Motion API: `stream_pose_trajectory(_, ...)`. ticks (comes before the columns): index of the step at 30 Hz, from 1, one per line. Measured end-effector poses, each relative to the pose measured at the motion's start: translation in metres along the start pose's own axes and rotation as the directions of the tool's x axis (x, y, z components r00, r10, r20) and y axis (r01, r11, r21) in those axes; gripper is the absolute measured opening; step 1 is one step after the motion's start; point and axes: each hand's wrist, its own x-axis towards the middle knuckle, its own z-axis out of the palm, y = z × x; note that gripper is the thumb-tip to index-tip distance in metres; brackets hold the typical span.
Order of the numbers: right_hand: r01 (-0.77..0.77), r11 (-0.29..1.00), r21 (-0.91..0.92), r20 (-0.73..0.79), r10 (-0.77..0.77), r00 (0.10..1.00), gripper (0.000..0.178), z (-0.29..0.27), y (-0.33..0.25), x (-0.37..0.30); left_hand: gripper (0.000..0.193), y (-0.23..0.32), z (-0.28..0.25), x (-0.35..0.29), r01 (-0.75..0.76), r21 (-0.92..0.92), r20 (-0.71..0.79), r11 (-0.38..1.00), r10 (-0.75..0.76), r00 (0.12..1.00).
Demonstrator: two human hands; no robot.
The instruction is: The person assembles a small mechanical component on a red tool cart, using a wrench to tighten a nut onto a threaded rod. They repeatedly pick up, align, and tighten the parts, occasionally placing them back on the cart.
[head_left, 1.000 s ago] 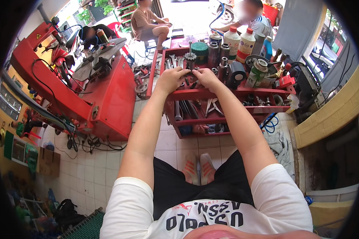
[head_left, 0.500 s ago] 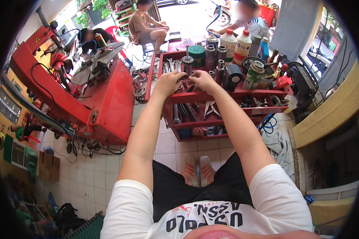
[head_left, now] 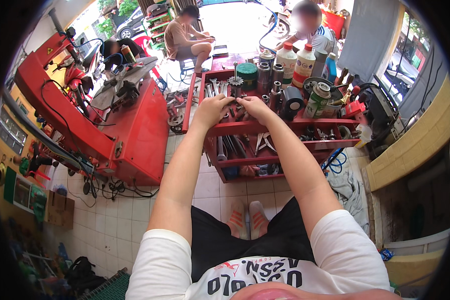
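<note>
Both my hands are over the top tray of a red tool trolley (head_left: 245, 128). My left hand (head_left: 212, 111) and my right hand (head_left: 255, 108) nearly meet, each with thumb and fingers pinched together. Whatever small piece sits between the fingertips is too small to make out. Just beyond them a toothed metal gear on an upright shaft (head_left: 236, 82) stands in the tray. Small dark metal parts (head_left: 240, 114) lie beneath the hands. Left of the gear is a row of wrenches (head_left: 215, 89); to its right stand several metal sockets (head_left: 275, 92).
A green tub (head_left: 247, 75), red-capped bottles (head_left: 303, 65) and a spray can (head_left: 317, 100) crowd the trolley's far and right side. Lower shelves hold more tools. A big red machine (head_left: 135, 130) stands at left, cables on the floor beside it. Two people sit beyond the trolley.
My fingertips have drawn a little closer together over the tray. The view has tilted slightly, so the trolley appears lower. The person at far right has shifted.
</note>
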Motion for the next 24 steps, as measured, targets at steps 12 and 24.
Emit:
stream_pose_trajectory(12, 0.037, 0.999, 0.012, -0.004, -0.037, 0.999, 0.031, -0.003, 0.012, 0.013, 0.033, -0.003, 0.002, -0.001, -0.008, -0.014, -0.005, 1.0, 0.008, 1.0)
stream_pose_trajectory(24, 0.125, 0.992, -0.021, -0.035, -0.126, 0.991, 0.031, 0.006, -0.004, -0.008, 0.032, -0.002, -0.002, -0.005, 0.02, -0.022, 0.006, 1.0, -0.019, 1.0)
